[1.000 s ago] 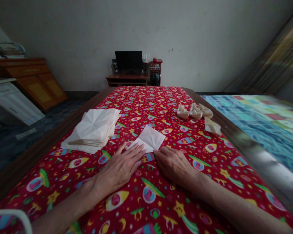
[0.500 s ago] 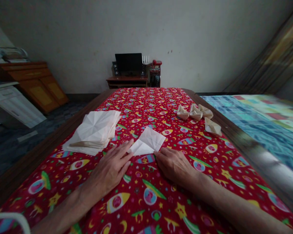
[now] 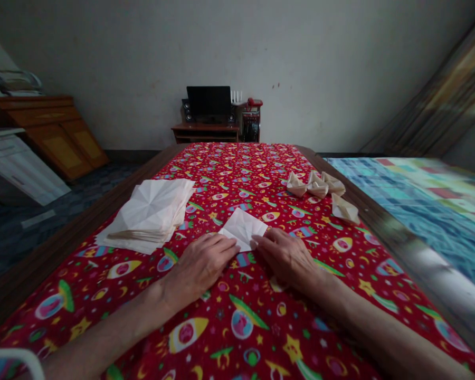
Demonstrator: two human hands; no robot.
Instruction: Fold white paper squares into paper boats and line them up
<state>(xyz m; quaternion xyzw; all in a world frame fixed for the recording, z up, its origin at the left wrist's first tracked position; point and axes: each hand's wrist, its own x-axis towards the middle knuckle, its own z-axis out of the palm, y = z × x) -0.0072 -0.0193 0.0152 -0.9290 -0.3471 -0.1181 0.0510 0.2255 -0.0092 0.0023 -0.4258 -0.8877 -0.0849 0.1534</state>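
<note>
A creased, partly folded sheet of white paper (image 3: 243,226) lies on the red patterned tablecloth (image 3: 241,169) in front of me. My left hand (image 3: 206,258) is closed on its near left corner, thumb and fingers together at the edge. On the near right side, my right hand (image 3: 287,256) pinches the paper with curled fingers. To the left rests a stack of creased white paper sheets (image 3: 152,208). Several folded paper boats (image 3: 317,184) sit to the right, one of them nearer to me than the others.
A white curved bar (image 3: 18,354) shows at the lower left corner. Along the right runs the table's dark wooden edge (image 3: 364,211), with a bed (image 3: 419,211) beyond it. Past the far end stand a monitor (image 3: 208,101) and a red telephone (image 3: 255,102).
My left hand has moved right, from flat with outstretched fingers to a grip on the paper's corner. My right hand has shifted slightly up and right along the paper's edge.
</note>
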